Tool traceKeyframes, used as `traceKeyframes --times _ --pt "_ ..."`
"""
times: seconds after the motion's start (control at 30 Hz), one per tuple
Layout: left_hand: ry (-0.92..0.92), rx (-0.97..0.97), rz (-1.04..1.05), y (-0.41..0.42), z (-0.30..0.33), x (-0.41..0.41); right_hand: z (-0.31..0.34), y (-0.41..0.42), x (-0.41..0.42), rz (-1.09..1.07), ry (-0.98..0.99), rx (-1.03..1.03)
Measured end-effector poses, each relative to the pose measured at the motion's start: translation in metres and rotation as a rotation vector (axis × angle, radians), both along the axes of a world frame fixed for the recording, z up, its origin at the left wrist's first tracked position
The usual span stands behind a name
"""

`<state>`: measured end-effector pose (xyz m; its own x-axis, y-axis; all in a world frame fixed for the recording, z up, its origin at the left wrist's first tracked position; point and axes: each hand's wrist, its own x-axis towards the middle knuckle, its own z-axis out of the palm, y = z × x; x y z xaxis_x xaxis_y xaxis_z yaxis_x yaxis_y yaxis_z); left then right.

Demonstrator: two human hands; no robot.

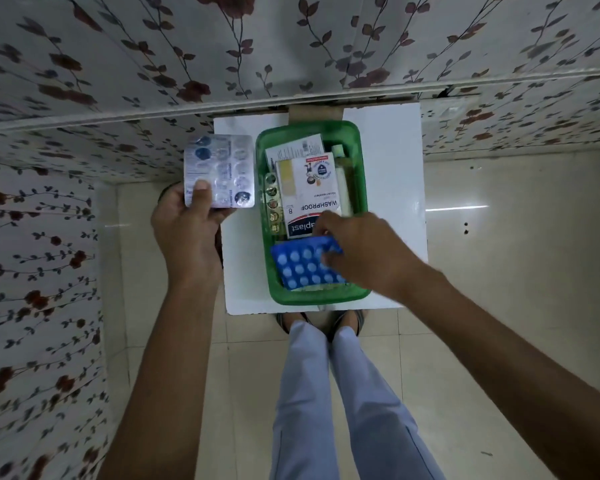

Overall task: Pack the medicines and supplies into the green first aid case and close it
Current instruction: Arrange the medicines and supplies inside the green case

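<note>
The green first aid case lies open on a small white table. Inside it are a white plaster box marked "WASHPROOF", a gold blister strip along its left wall, a paper leaflet and a pale bottle on the right. My right hand grips a blue blister pack at the near end of the case. My left hand holds a silver blister pack up, left of the case.
Floral-patterned walls close in behind and to the left of the table. Beige floor tiles lie to the right. My legs and sandalled feet stand just in front of the table's near edge.
</note>
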<state>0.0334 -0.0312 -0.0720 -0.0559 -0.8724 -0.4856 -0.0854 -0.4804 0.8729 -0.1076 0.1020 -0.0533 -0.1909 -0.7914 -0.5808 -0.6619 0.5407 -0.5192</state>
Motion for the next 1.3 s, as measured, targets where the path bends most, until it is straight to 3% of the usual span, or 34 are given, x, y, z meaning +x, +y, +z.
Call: traceKeyframes --times 0.1,0.2,0.33,0.47,0.6,0.73,0.87,1.0,1.1,1.2,1.3 --pt "-0.022 -0.004 -0.044 0.004 0.001 0.002 -0.01 0.011 0.014 0.031 0.206 -0.157" --pt "-0.085 -0.002 -0.108 0.014 0.0 -0.007 -0.01 0.016 0.0 -0.208 0.198 -0.347" --pt "-0.184 -0.001 -0.243 0.029 -0.007 -0.025 -0.009 0.01 -0.024 -0.389 0.162 -0.371" --pt "-0.575 -0.369 -0.422 0.029 -0.008 -0.023 -0.021 -0.004 -0.047 -0.489 0.262 -0.444" --pt "-0.546 -0.475 -0.373 0.01 -0.005 -0.021 -0.049 -0.03 -0.087 -0.618 0.247 -0.379" --pt "-0.504 -0.448 -0.384 -0.02 -0.018 -0.024 -0.079 -0.052 -0.109 -0.554 0.144 -0.232" --pt "-0.478 -0.415 -0.544 -0.045 -0.031 -0.051 -0.094 -0.066 -0.118 -0.423 0.082 -0.137" --pt "-0.473 -0.497 -0.64 -0.057 -0.028 -0.083 -0.103 -0.064 -0.112 -0.202 0.2 -0.059" --pt "-0.521 -0.511 -0.819 -0.063 -0.027 -0.103 -0.11 -0.05 -0.104 -0.21 0.198 -0.117" --pt "-0.629 -0.433 -1.141 -0.068 -0.03 -0.122 -0.119 -0.043 -0.102 -0.215 0.17 -0.152" --pt "-0.66 -0.393 -1.283 -0.071 -0.03 -0.143 -0.119 -0.047 -0.107 -0.398 0.138 -0.226"
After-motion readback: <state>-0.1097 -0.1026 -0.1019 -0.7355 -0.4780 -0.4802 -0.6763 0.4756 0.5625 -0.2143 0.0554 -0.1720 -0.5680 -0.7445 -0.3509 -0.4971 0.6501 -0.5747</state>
